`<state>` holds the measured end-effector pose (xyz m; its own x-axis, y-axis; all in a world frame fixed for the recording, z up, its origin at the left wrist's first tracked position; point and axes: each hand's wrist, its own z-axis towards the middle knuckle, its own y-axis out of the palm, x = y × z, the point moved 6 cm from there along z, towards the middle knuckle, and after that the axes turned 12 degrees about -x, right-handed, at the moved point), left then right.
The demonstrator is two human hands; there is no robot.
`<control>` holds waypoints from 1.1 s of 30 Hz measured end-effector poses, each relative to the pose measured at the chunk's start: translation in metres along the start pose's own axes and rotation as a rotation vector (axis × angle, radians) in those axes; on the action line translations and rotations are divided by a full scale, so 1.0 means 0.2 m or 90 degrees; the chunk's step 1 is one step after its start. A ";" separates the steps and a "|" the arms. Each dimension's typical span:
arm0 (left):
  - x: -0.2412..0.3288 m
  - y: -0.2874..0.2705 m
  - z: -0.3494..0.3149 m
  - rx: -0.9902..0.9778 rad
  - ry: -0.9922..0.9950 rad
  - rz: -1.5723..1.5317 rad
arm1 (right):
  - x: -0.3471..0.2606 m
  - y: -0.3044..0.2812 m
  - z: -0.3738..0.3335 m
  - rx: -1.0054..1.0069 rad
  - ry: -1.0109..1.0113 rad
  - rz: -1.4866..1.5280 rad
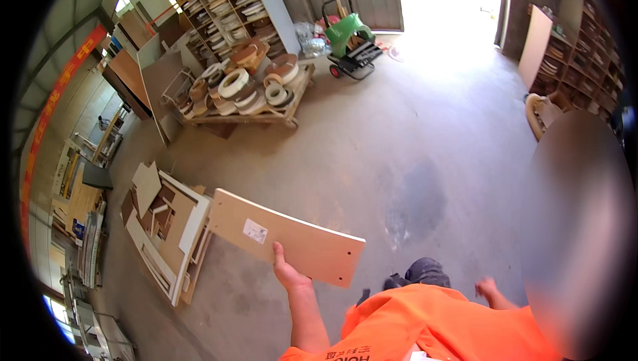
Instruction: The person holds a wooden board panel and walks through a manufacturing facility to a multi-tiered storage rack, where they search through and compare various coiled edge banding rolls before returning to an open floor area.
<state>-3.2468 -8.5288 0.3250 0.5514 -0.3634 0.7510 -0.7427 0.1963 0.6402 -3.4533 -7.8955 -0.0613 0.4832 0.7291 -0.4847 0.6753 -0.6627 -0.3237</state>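
A long, pale wood-coloured panel (pixel 302 248) is held up in front of me, tilted down to the right. It has a pale front edge, a white label toward its left end and small dark holes near its ends. My left hand (pixel 290 273) grips its lower edge near the middle, thumb on the labelled face and the other fingers hidden behind. My right hand (pixel 488 288) hangs low beside my orange shirt (pixel 438 318). It touches nothing, and its fingers are loosely bent and slightly apart.
A stack of boards and offcuts (pixel 176 228) lies on the floor at left. Beyond it stands a wheeled wooden platform (pixel 266 120) with rolls of edging strip (pixel 234 85). A green wheeled cart (pixel 349 35) is near the bright doorway (pixel 448 2). Shelves (pixel 578 62) line the right. A blurred shape covers the right edge.
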 end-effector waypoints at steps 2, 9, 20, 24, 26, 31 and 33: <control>-0.02 0.17 0.28 -0.025 0.018 -0.003 | 0.16 0.03 0.00 -0.010 0.134 0.057; -0.32 0.66 1.32 -0.045 0.124 0.090 | -0.69 -0.05 0.82 -0.088 0.226 0.026; -0.33 1.07 2.67 0.033 0.267 0.088 | -5.32 -0.32 1.93 -0.043 -0.586 0.042; -0.42 1.17 3.28 0.072 0.264 0.104 | -5.68 -0.21 2.08 -0.048 -0.525 0.072; -0.46 1.31 3.60 0.082 0.233 0.091 | -5.55 -0.12 2.43 -0.101 -0.430 -0.117; -0.34 1.75 4.24 0.029 0.216 0.076 | -4.81 -0.02 2.75 -0.182 -0.137 -0.308; -0.33 1.82 4.54 0.048 0.229 0.107 | -4.63 -0.03 2.88 -0.192 -0.021 -0.256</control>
<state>-3.8988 -9.2593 0.3611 0.5081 0.0120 0.8612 -0.8521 0.1529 0.5006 -4.2262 -8.6647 -0.0793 0.1377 0.9074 -0.3972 0.9375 -0.2487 -0.2432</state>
